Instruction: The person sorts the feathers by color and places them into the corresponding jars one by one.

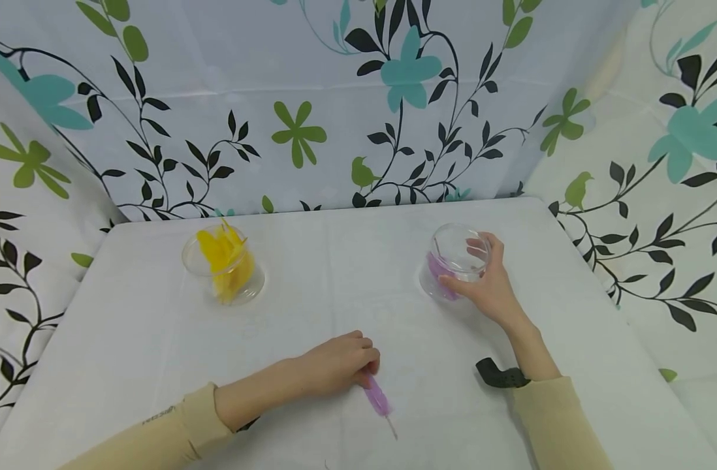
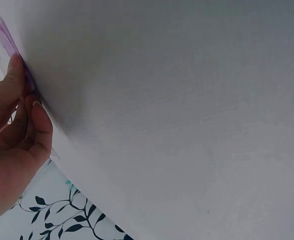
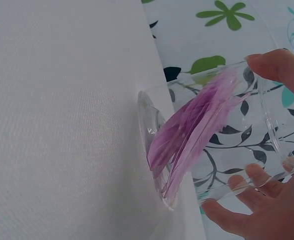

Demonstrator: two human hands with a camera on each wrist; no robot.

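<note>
My left hand pinches a purple feather low over the front middle of the white table, its bare quill pointing toward the near edge. In the left wrist view the same feather passes between thumb and fingers. At the right, my right hand grips a clear glass jar, thumb on one side and fingers round the other. Inside that jar lean several purple feathers, seen through the wall in the right wrist view. The jar's base is at the table surface.
Another clear glass jar stands at the left back, with yellow feathers inside it. The white tabletop lies between the jars. A curtain printed with leaves and flowers hangs behind and beside the table. A black strap is at the right wrist.
</note>
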